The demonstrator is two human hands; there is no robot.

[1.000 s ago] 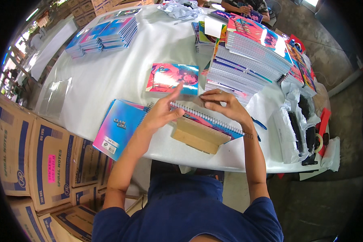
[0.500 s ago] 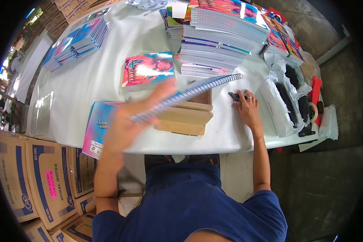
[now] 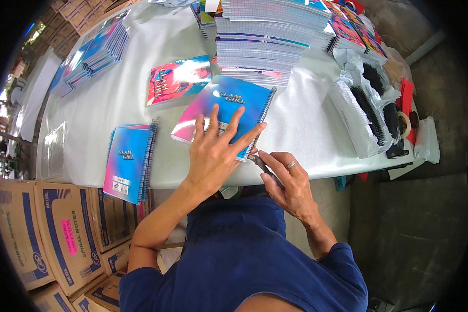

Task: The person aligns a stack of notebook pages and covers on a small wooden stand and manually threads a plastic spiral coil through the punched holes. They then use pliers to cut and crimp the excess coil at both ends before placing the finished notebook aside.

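Observation:
A blue and pink spiral notebook (image 3: 239,113) lies tilted at the table's middle, its wire coil along the right edge. My left hand (image 3: 217,145) rests on its cover with fingers spread, pressing it flat. In my right hand (image 3: 291,182) is a pair of dark pliers (image 3: 265,169), closed in the fingers. The tip of the pliers is at the near end of the coil; the jaws are partly hidden by the fingers. To the left, near the table's front edge, sits a small pile of similar spiral notebooks (image 3: 127,161).
Behind the notebook lie a pink-covered pile (image 3: 177,80) and a tall stack of page blocks (image 3: 260,52). Further left stand stacked notebooks (image 3: 91,60). At right, a white-wrapped pack of black coils (image 3: 356,117) sits beside a tape roll (image 3: 404,125). Cartons (image 3: 62,229) rise at lower left.
My left hand has brought the notebook down flat onto the table, over where the brown cardboard was. My right hand has picked up the pliers and moved left and nearer, to the coil's end.

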